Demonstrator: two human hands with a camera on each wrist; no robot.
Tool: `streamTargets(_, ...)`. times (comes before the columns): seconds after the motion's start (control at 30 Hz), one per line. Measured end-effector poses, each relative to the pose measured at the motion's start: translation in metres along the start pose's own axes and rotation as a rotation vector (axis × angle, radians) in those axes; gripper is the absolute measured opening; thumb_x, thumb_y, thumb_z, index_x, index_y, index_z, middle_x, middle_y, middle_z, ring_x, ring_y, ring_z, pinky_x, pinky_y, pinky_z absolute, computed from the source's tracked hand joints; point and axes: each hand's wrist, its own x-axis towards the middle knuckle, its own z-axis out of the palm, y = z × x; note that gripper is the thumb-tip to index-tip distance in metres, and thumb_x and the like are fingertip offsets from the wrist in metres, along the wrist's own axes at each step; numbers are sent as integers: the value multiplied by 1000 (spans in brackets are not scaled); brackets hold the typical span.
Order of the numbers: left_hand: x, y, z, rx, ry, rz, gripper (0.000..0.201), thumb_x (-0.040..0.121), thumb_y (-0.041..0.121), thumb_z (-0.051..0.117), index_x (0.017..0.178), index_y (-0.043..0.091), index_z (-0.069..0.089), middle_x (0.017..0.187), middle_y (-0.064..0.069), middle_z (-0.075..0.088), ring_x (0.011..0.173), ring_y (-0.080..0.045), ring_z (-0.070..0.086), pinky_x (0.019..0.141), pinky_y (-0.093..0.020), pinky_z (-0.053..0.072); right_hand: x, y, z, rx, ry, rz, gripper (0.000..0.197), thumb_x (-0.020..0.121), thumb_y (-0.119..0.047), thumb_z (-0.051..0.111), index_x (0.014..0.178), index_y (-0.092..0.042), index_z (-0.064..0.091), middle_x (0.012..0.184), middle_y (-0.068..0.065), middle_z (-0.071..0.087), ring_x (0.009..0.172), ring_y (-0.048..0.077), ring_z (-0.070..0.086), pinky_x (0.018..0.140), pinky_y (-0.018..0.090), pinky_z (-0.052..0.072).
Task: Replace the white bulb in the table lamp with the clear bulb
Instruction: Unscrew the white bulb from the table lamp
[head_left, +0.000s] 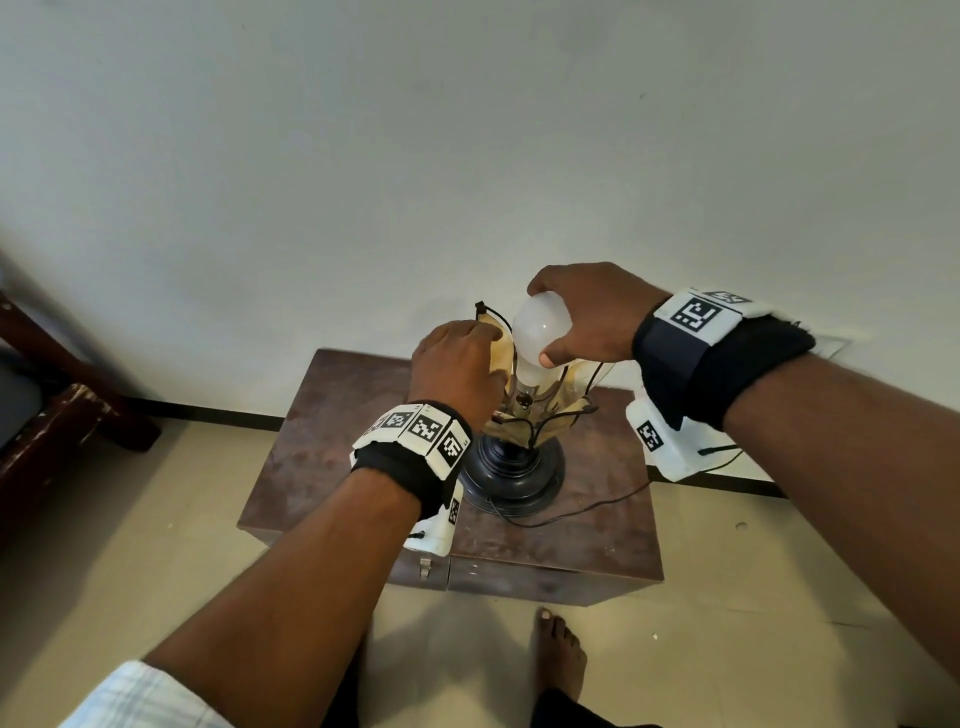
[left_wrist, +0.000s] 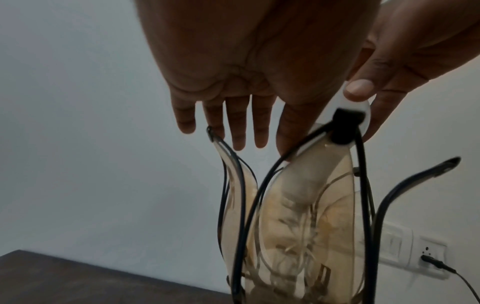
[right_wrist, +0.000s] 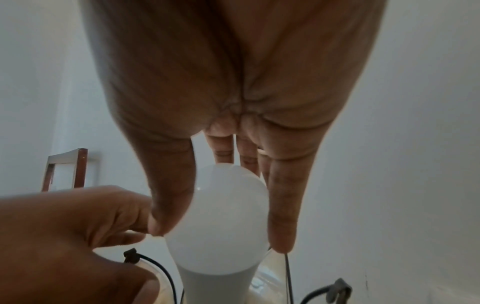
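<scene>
One white bulb (head_left: 540, 327), one table lamp (head_left: 519, 441), two hands in frame. Right hand (head_left: 592, 312) comes over the top of the bulb: thumb on the near side of the globe, fingers (right_wrist: 281, 216) down the far side, curled round it. Bulb neck points down into the lamp centre; can't tell if the base is seated in the socket. Left hand (head_left: 457, 364) sits just left of the right thumb, fingers (left_wrist: 237, 123) nearly straight and resting on one amber glass petal (head_left: 501, 338) of the shade, nothing gripped. The wrist views show several wire-framed petals below the fingertips; exact count unclear. Lamp base stands on one dark wooden counter (head_left: 332, 441), its cord (head_left: 587, 509) trailing right of the fingers. No clear bulb in any view.
</scene>
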Motion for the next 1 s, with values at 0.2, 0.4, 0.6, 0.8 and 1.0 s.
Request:
streamTargets(0.2,-3,14,-50,-387,79,113,96,67,43,82,145,21,29,144,-3,46,130,-19,43,106,-37,38,-19,-15,-29,116,276,-12,73,73,-56,72,134,-20,54,132,2,62,116,26,59,93,35,49)
streamTargets(0.4,-16,15,-102,-528,211,136,88,70,44,80,142,21,34,140,0,48,120,-14,52,92,-38,53,-28,-59,-53,212,390,-78,62,74,-68,64,115,-21,62,102,-4,62,90,16,57,77,30,48)
streamTargets(0.6,-48,-23,-133,-449,243,93,90,67,47,82,140,23,35,135,4,50,117,-16,54,87,-36,55,-31,-116,-42,213,357,-143,70,71,-79,57,112,-23,65,107,-3,69,95,19,63,81,34,52)
streamTargets(0.8,-79,-91,-142,-419,219,-25,84,67,48,80,137,34,35,131,4,54,109,-16,59,79,-33,58,-38,-158,2,455,427,-128,52,90,-58,53,129,-23,58,123,-3,67,108,17,64,87,29,47)
streamTargets(1.0,-85,-150,-92,-330,99,-228,79,65,49,80,130,29,40,124,1,57,109,-21,58,88,-36,51,-51,-170,103,813,331,-23,16,91,-31,63,105,-25,65,98,-11,68,87,5,66,73,27,57)
